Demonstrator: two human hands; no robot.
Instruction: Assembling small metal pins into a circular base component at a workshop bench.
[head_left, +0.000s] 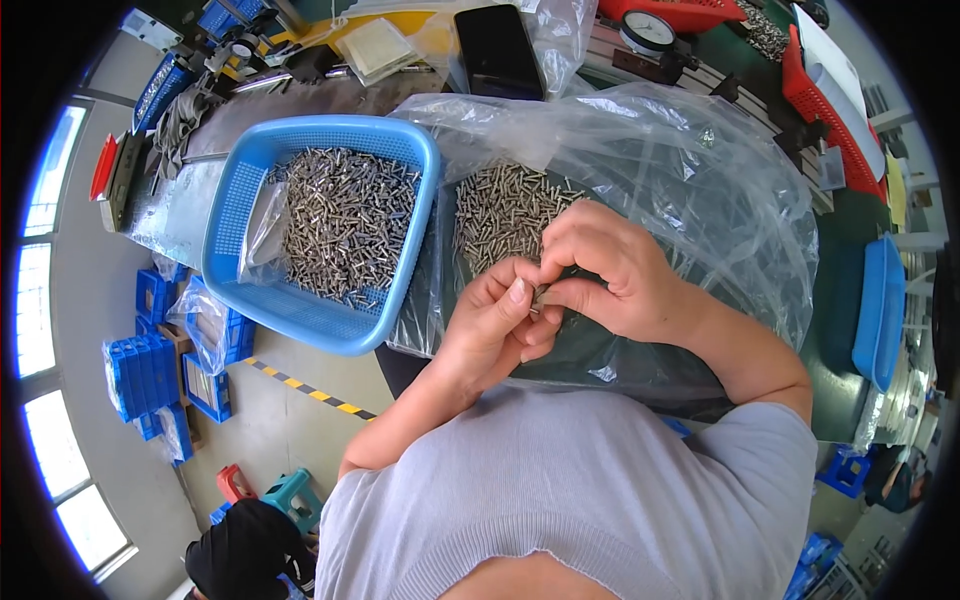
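Note:
My left hand [498, 320] and my right hand [615, 268] meet in front of my chest, fingertips close together. Between them shows a small metal pin [540, 298], partly covered by the fingers. My left fingers are curled around it and my right thumb and forefinger pinch at it. Just beyond the hands, a pile of small metal pins [505, 212] lies on clear plastic sheeting [690, 190]. Left of the pile stands a blue plastic basket [232, 215] holding many more metal pins [345, 225] and a clear plastic bag [265, 240].
A black phone [498, 52] lies at the back of the table, near a dial gauge [648, 32]. Red baskets [822, 110] stand at the far right, and a blue tray [880, 312] at the right edge. Blue crates [140, 375] are stacked on the floor at left; a person [245, 550] is below.

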